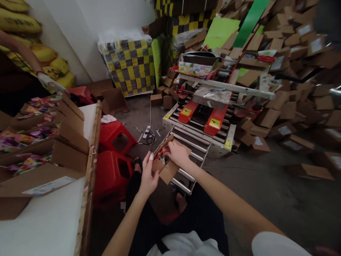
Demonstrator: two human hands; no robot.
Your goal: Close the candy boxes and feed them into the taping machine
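A small open cardboard box (169, 172) with its flaps spread is in front of me, over the near end of a roller conveyor. Small red and dark packets (163, 156) show inside it. My left hand (149, 176) is closed on the box's left side, with a white wrap on one fingertip. From the right, my right hand (179, 154) reaches over the opening, its fingers curled down among the contents. Whatever those fingertips grip is hidden.
Rollers (193, 140) lead to a box-sealing machine (210, 96). Red stools (112, 174) stand beside a white table (53, 220) bearing boxes of colourful packets (34, 137). A co-worker's gloved hand (50, 82) is at the far left. Cardboard boxes (303, 172) pile up on the right; a power strip (146, 132) lies on the floor.
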